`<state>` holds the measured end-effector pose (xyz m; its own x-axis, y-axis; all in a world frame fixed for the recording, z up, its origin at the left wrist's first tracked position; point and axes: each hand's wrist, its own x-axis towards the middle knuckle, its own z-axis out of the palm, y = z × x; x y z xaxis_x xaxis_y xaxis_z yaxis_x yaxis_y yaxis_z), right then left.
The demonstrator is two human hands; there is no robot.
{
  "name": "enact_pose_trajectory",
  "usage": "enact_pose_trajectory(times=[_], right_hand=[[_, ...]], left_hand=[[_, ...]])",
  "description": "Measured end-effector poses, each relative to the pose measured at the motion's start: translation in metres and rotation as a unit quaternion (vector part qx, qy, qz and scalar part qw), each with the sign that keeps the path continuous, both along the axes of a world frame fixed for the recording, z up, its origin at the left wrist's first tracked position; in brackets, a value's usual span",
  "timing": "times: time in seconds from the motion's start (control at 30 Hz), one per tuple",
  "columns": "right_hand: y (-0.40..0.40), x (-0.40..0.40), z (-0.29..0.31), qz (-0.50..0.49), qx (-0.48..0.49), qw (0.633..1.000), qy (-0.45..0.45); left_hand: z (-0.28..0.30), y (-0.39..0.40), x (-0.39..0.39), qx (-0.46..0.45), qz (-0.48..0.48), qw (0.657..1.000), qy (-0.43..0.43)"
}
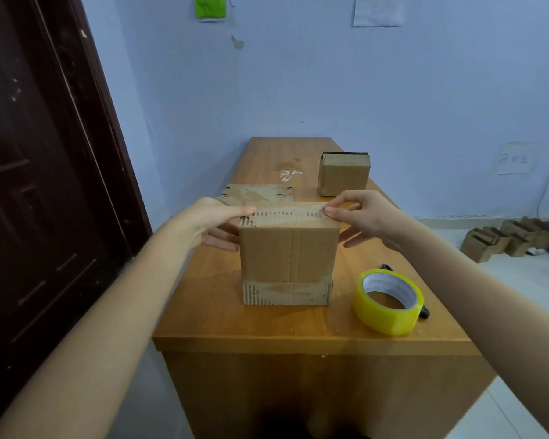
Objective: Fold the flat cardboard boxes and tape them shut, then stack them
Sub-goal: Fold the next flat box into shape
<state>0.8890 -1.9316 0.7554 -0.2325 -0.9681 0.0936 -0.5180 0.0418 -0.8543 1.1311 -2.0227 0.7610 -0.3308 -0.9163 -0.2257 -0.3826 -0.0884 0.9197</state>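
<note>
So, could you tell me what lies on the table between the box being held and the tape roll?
In the head view, only bare table separates the box from the tape roll.

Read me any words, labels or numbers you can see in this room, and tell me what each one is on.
Nothing here reads clearly.
White paper sheet high on the wall: dark printed line at its cut-off top, too blurred to read.
Small white sign low on the right wall: three faint characters, not legible.
Tape roll: faint print on the inner core, too small.
White scribble on the table: just marks, no words.
</note>
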Motion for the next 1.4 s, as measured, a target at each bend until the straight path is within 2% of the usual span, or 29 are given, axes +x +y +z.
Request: enact_pose_trajectory(times=[0.13, 0.23, 0.3, 0.37, 0.5, 0.6, 0.67, 0.77, 0.87, 1.0, 1.13, 1.27, 1.33, 1.4], right_hand=[[-0.001, 0.0, -0.002, -0.016, 0.016, 0.999, -0.048], [0.002, -0.004, -0.003, -0.012, 0.124, 0.987, -0.105], [0.006, -0.005, -0.004, 0.033, 0.217, 0.97, -0.101], [0.009, -0.005, -0.003, 0.069, 0.245, 0.963, -0.084], [0.019, -0.007, 0.007, 0.104, 0.159, 0.979, -0.078], [0.025, -0.011, 0.012, 0.131, 0.084, 0.979, -0.13], [0.028, -0.011, 0.011, 0.133, 0.062, 0.976, -0.163], [0.032, -0.007, 0.004, 0.144, 0.082, 0.971, -0.171], [0.035, 0.001, 0.0, 0.105, 0.081, 0.973, -0.188], [0.031, 0.006, -0.002, 0.029, 0.045, 0.952, -0.303], [0.028, 0.005, -0.005, 0.033, 0.04, 0.96, -0.276], [0.025, -0.001, -0.015, 0.071, 0.08, 0.967, -0.233], [0.021, -0.003, -0.026, 0.082, 0.11, 0.965, -0.224], [0.019, -0.002, -0.037, 0.109, 0.132, 0.969, -0.178]], left_hand=[[0.005, -0.003, 0.007, 0.039, -0.042, 0.998, -0.029], [0.007, -0.002, 0.008, 0.019, -0.059, 0.997, -0.04], [0.005, 0.002, 0.008, 0.008, -0.064, 0.997, -0.04], [0.005, 0.006, 0.009, 0.001, -0.063, 0.997, -0.035], [0.014, 0.018, 0.016, -0.038, -0.071, 0.996, 0.028], [0.018, 0.028, 0.019, -0.075, -0.059, 0.992, 0.084], [0.015, 0.034, 0.019, -0.093, -0.076, 0.989, 0.085], [0.007, 0.044, 0.015, -0.129, -0.101, 0.985, 0.059], [-0.003, 0.051, 0.01, -0.195, -0.106, 0.975, 0.03], [-0.022, 0.054, 0.005, -0.33, -0.058, 0.942, 0.02], [-0.052, 0.051, 0.003, -0.39, -0.025, 0.92, 0.019], [-0.079, 0.05, 0.007, -0.394, -0.05, 0.915, 0.075], [-0.096, 0.049, 0.008, -0.407, -0.052, 0.91, 0.056], [-0.114, 0.047, 0.007, -0.415, -0.05, 0.908, 0.013]])
